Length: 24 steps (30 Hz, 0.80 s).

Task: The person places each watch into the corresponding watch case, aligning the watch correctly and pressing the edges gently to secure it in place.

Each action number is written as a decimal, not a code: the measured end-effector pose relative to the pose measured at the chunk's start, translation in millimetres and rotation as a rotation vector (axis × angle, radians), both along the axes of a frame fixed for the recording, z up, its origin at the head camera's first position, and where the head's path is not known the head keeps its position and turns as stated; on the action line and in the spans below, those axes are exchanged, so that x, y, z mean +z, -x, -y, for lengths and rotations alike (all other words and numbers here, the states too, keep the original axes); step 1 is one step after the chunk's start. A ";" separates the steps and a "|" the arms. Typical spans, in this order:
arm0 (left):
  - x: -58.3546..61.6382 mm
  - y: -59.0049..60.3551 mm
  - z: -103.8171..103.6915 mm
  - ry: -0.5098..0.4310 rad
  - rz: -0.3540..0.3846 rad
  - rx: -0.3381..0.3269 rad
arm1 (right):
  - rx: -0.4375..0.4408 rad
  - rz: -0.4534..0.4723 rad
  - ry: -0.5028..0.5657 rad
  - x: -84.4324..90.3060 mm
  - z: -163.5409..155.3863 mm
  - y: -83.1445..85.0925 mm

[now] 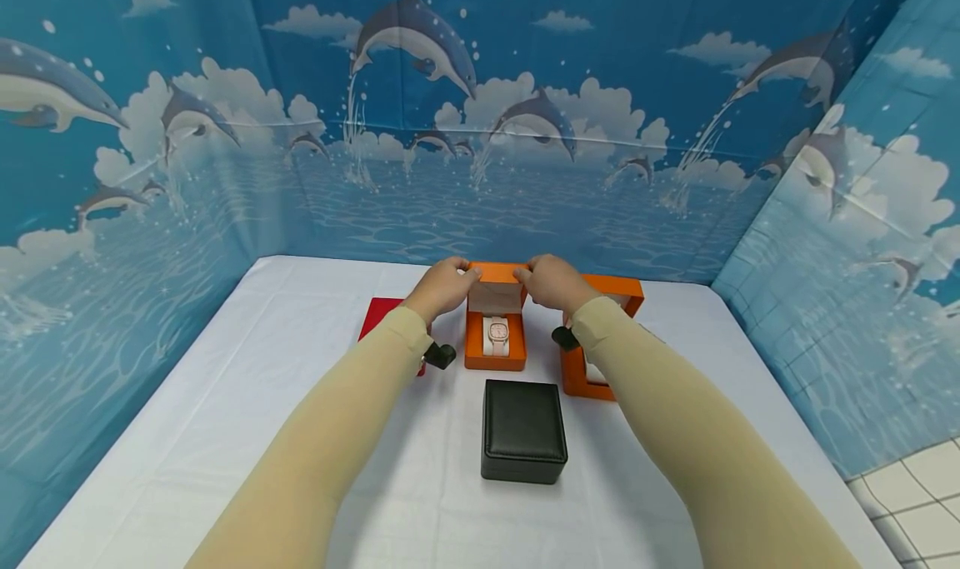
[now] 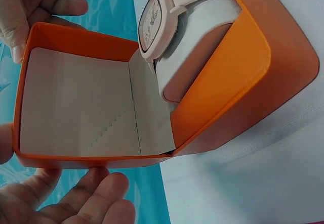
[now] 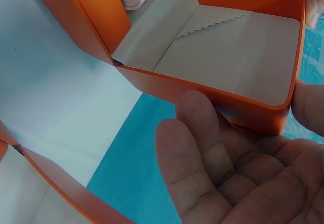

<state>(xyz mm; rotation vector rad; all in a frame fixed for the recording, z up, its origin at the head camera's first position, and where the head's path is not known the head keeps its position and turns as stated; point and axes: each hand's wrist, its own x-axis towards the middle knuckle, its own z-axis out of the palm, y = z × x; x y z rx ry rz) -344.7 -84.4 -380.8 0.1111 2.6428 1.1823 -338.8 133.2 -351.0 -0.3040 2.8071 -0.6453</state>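
A small orange watch box (image 1: 495, 363) stands with its lid (image 1: 498, 272) raised at the far middle of the table. Inside it a pale pink watch (image 1: 498, 332) is wrapped around a white cushion. My left hand (image 1: 441, 287) pinches the lid's left corner between thumb and fingers. At the opposite corner my right hand (image 1: 553, 282) pinches the lid the same way. From the right wrist view, the fingers (image 3: 190, 168) lie along the lid's outer side wall, with the thumb at its top edge. The lid's pale lining (image 2: 81, 102) faces me.
In front of the open box sits a closed black box (image 1: 523, 427). A larger open orange box (image 1: 588, 386) stands to the right, partly hidden by my right arm. To the left, a red box (image 1: 377, 312) is mostly behind my left arm. A dolphin-print curtain (image 1: 480, 194) hangs behind the table.
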 end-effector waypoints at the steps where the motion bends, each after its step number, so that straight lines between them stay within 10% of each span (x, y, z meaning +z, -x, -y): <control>1: 0.2 -0.2 0.1 -0.002 0.003 0.000 | 0.002 0.004 0.004 -0.2 0.1 -0.1; 24: 3.1 -7.4 1.7 -0.008 0.034 -0.011 | -0.008 0.017 0.017 -0.9 -1.6 -4.6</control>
